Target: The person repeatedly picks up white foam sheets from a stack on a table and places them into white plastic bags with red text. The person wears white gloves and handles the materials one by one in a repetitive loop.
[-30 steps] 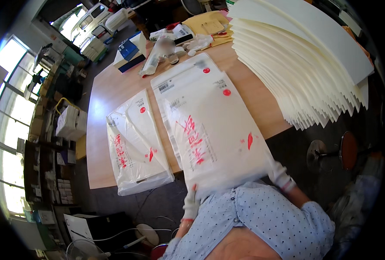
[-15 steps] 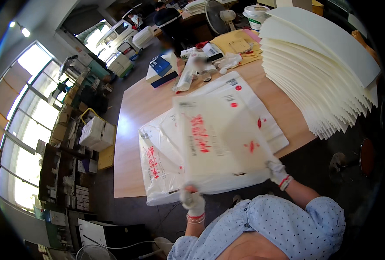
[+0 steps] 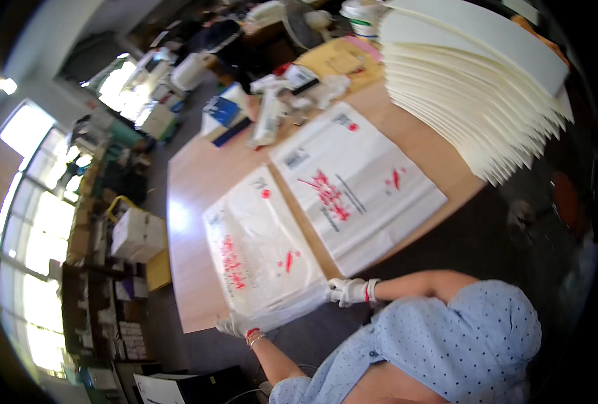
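Note:
A white plastic bag (image 3: 258, 242) with red brush-like print lies over the left part of the table, on what looks like more of the same bags. Its near left corner is in my gloved left hand (image 3: 235, 326), the fingers closed on it though partly blurred. At its near right corner my gloved right hand (image 3: 346, 291) is curled shut on the edge. Right of it, a second pile of white printed bags (image 3: 359, 188) lies flat, with a narrow strip of table between the two.
The wooden table (image 3: 191, 269) carries a tall fanned stack of cream sheets (image 3: 467, 87) at the far right. Along its back are a blue and white box (image 3: 225, 111), clear plastic wrap and a yellow envelope pile (image 3: 339, 59). Beyond stand a white bucket (image 3: 363, 19) and a person in dark clothes.
Both hands have moved left with the bag, from above the middle of the table down onto the left pile. The right pile is now uncovered. My view has shifted too.

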`<state>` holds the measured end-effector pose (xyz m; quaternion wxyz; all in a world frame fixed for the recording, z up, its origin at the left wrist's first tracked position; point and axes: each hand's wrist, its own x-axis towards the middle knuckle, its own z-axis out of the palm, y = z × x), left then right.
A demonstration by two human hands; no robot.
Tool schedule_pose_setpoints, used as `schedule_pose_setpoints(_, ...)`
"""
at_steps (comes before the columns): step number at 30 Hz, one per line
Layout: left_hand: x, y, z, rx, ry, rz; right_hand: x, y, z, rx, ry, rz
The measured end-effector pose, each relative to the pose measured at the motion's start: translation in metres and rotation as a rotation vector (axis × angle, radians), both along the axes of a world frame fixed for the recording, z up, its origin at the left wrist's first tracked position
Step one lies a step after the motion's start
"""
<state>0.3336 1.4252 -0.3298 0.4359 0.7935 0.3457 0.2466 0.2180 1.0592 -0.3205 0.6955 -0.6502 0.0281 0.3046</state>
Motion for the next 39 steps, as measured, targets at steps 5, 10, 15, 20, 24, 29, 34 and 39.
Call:
schedule_pose_setpoints(5,-0.035,-0.291,0.054,0.166,-0.03,-1.223,-0.059,-0.107,-0.017,-0.145,0.127,-0.021)
schedule_pose_setpoints(10,-0.05,-0.449,0.008,0.517,-0.045,-1.341,-0.114,-0.194,-0.01,-0.32,0.132,-0.392)
schedule_pose_setpoints(15,-0.037,-0.46,-0.016,0.591,0.053,-1.396,-0.149,-0.226,0.008,-0.361,0.144,-0.54)
schedule_pose_setpoints(20,-0.021,-0.45,0.001,0.453,0.108,-1.609,-0.115,-0.232,0.008,-0.191,0.138,-0.496)
schedule_pose_setpoints(24,-0.008,-0.454,0.03,0.304,0.142,-1.658,-0.039,-0.215,0.001,0.29,0.125,-0.662)
schedule_pose_setpoints(29,0.075,-0.442,0.019,0.924,-0.035,-1.314,0.041,-0.225,0.034,-0.708,-0.259,-0.59)
schedule_pose_setpoints(34,0.131,-0.442,0.072,-0.748,0.151,-1.17,0.025,-0.254,-0.001,-0.764,-0.925,-0.833)
schedule_pose_setpoints(39,0.109,-0.483,0.136,-0.753,0.274,-1.454,0.081,-0.201,0.096,-1.022,-1.108,-0.599)
